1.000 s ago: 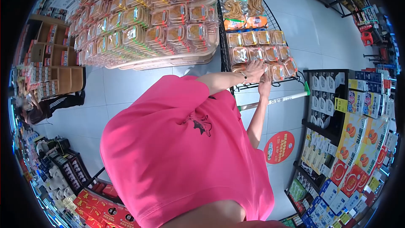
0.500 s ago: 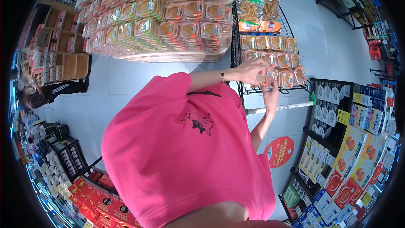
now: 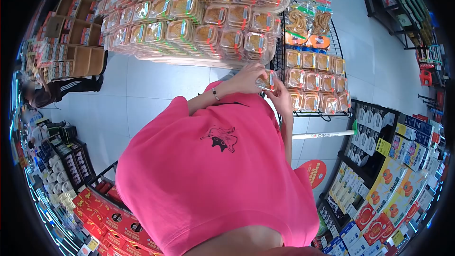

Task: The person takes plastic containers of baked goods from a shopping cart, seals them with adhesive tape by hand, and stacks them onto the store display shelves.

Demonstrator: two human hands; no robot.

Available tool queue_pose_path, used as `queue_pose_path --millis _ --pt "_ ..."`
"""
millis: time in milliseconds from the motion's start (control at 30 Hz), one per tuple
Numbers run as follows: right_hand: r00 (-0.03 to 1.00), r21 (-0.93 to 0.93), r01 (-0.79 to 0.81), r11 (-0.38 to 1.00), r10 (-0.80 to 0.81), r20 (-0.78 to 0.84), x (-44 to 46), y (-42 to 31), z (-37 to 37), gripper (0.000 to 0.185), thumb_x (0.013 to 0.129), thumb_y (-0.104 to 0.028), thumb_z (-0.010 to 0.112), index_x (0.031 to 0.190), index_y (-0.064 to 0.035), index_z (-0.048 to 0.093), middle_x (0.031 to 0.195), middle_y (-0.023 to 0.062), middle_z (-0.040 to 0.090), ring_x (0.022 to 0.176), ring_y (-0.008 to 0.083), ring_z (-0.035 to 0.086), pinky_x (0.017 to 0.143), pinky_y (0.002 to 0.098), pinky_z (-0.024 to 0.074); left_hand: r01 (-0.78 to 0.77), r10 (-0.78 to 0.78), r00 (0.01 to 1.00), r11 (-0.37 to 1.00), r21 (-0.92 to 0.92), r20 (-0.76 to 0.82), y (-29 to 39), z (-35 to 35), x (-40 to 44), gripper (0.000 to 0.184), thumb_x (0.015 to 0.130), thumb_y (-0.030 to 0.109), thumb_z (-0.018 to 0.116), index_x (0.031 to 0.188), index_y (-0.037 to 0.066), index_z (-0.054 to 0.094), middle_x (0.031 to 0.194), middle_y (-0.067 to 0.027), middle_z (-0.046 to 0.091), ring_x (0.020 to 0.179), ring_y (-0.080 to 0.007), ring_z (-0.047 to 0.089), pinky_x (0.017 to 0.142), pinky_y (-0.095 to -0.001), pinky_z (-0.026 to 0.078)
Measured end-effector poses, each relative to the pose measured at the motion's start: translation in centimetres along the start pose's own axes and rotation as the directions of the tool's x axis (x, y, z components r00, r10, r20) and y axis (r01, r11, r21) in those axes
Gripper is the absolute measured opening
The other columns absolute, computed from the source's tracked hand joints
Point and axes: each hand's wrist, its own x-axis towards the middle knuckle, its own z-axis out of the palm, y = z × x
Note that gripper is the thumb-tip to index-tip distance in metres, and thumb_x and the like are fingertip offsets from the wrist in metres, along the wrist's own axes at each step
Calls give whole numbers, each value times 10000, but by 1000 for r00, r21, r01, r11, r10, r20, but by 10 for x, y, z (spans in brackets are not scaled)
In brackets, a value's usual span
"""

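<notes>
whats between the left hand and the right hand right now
In the head view, a clear plastic box with a red strip lies between the left hand and the right hand.

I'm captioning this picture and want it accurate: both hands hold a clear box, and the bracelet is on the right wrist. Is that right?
Not quite: the head view shows the bracelet on the left wrist, not the right. The left hand and right hand do both hold the clear box.
</notes>
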Motion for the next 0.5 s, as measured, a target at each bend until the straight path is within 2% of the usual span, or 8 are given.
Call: queue_pose_path --millis 33,100,167,200,233,300,333,500 --pt "1000 -6 7 1000 -7 16 10 9 6 584 811 -33 677 1338 -21 427 959 91 646 763 99 621 650 252 503 3 -3 1000 1000 1 -6 -1 -6 -3 422 605 243 777 963 114 594 1205 -126 491 1201 -304 413 1016 -422 298" --pt "997 41 57 998 -59 41 24 8 13 588 805 -62 690 1330 -14 429 973 100 647 750 101 621 643 263 507 17 -5 992 996 87 -126 1 -17 -8 451 636 218 759 1025 93 567 1215 -137 488 1172 -340 431 1008 -432 327" --pt "999 -187 37 982 -29 46 29 -20 20 590 803 -90 699 1321 -2 430 974 118 648 741 106 624 644 278 509 64 -55 994 993 97 -97 -1 -33 -7 473 642 209 752 1057 91 558 1219 -132 478 1167 -340 428 1008 -429 330" --pt "997 -142 40 989 -30 75 37 -18 23 589 800 -116 705 1312 -4 436 998 157 647 728 128 634 650 288 508 111 -105 993 988 108 -60 -2 -41 -7 495 647 200 745 1089 89 549 1223 -126 468 1162 -339 426 1008 -427 333" --pt "997 -142 40 989 -29 75 45 -17 29 589 800 -116 705 1312 -4 436 998 157 647 728 128 634 650 288 508 112 -106 993 988 107 -60 -6 -49 -8 495 647 200 745 1089 89 549 1223 -126 468 1162 -339 426 1008 -427 333" --pt "989 -212 147 966 -138 58 58 -19 40 580 822 -55 680 1326 -26 394 926 104 658 708 104 623 608 259 493 112 -106 992 989 100 -64 -14 -62 -8 504 650 170 728 1110 81 542 1226 -128 464 1166 -336 421 1001 -425 338" --pt "987 -232 162 959 -152 59 64 -22 45 578 821 -71 679 1322 -40 392 935 145 660 709 138 638 613 286 498 112 -107 992 989 96 -61 -19 -67 -7 504 650 170 728 1110 81 542 1226 -128 464 1166 -336 421 1001 -425 338" --pt "986 -271 164 948 -156 50 91 -46 69 574 820 -100 670 1319 -79 388 878 171 639 703 190 646 631 332 503 135 -117 984 982 133 -137 -47 -89 -2 530 639 125 706 1139 73 539 1239 -121 454 1167 -328 414 1017 -429 317"
